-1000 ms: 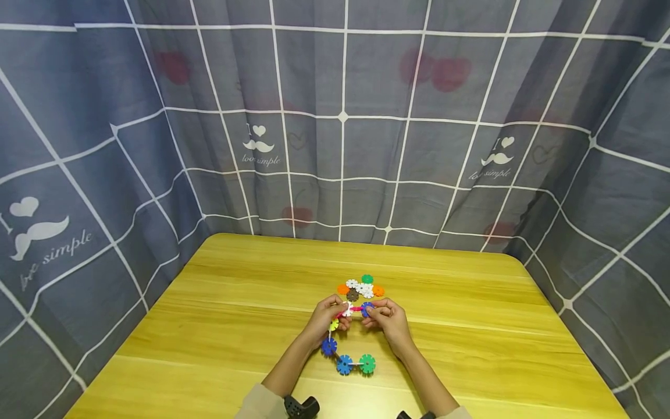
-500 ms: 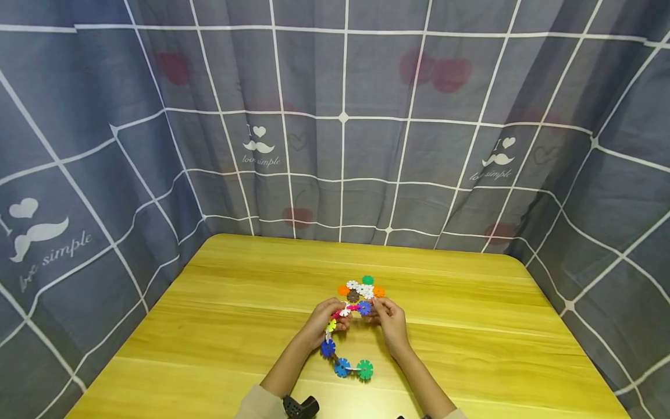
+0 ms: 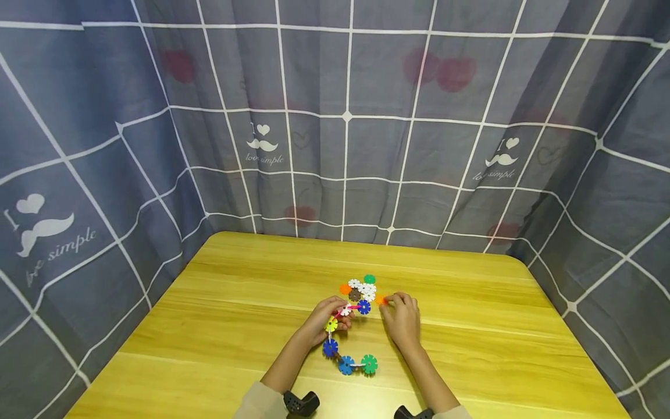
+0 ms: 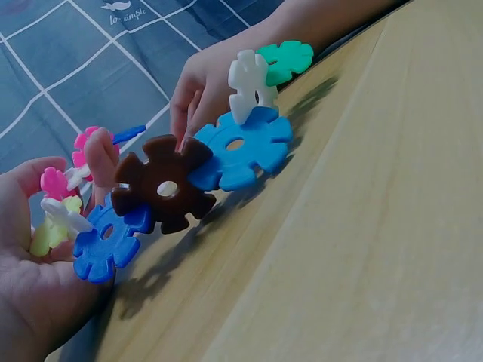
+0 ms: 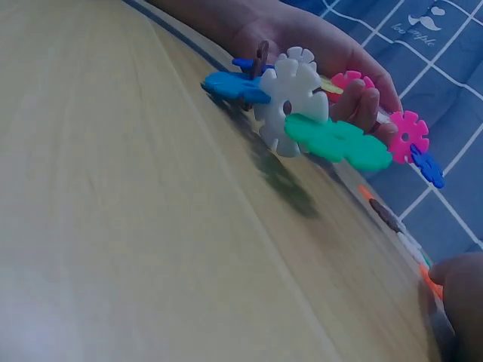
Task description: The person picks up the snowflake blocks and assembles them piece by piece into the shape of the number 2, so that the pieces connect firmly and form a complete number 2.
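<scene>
A curved chain of interlocked plastic snowflake discs hangs from my left hand (image 3: 316,324), which pinches it near the white disc (image 3: 345,310) and pink discs. One end of the chain is a dark blue disc (image 3: 363,306); the other is a green disc (image 3: 369,364). Between them come yellow, blue, brown (image 4: 164,185), light blue (image 4: 249,151) and white (image 5: 290,105) discs. My right hand (image 3: 405,323) pinches a loose orange snowflake disc (image 3: 381,300) by the table, right of the pile. In the right wrist view its fingertips partly cover that disc.
Beyond the hands a small pile of loose discs lies on the wooden table (image 3: 251,291): white discs (image 3: 367,289), a brown disc (image 3: 355,295), another orange disc (image 3: 345,288) and a green disc (image 3: 369,279). A grey checked curtain (image 3: 314,145) surrounds the table.
My right hand has let go of the chain's dark blue end disc and moved right to the orange disc, which has shifted slightly nearer. The left hand keeps holding the chain.
</scene>
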A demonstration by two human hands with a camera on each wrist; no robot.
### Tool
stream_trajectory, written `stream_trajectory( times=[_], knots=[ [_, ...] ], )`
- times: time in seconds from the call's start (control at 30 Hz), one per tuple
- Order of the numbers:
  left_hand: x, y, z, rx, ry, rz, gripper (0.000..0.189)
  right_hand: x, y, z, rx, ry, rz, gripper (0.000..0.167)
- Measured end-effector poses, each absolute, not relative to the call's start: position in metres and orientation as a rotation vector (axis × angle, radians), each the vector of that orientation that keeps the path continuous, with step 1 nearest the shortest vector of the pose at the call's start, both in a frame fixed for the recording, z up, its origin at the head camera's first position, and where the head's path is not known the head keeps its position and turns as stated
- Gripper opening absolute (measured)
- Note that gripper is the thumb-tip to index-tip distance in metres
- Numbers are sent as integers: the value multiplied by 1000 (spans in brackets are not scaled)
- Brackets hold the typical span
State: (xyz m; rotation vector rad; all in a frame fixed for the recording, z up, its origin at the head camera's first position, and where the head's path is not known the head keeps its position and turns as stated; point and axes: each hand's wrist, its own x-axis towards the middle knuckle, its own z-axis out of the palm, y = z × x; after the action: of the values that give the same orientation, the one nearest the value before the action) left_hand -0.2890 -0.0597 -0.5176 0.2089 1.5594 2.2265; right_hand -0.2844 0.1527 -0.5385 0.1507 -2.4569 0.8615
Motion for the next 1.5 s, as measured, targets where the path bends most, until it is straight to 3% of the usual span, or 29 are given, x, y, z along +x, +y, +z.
stream_trajectory(
  times=[0.13, 0.3, 0.4, 0.57, 0.77, 1.1, 1.5],
  knots=[
    [-289, -60, -519, 197, 1558, 2202, 22, -282, 153, -539, 108, -2473, 830, 33],
    [-290, -63, -519, 221, 1519, 2152, 49, -280, 153, -540, 117, -2476, 860, 28],
    [-291, -64, -519, 245, 1491, 2128, 55, -280, 152, -540, 143, -2436, 1004, 26],
    [-292, -64, -517, 224, 1557, 2112, 50, -276, 148, -532, 199, -2261, 1489, 20],
    [-291, -63, -516, 225, 1620, 2116, 37, -277, 145, -531, 266, -2037, 1951, 24],
    [-293, -64, -517, 255, 1623, 2101, 41, -279, 145, -537, 457, -1956, 2075, 22],
    [-294, -64, -518, 346, 1716, 2048, 25, -283, 146, -540, 645, -1871, 2185, 19]
  ],
)
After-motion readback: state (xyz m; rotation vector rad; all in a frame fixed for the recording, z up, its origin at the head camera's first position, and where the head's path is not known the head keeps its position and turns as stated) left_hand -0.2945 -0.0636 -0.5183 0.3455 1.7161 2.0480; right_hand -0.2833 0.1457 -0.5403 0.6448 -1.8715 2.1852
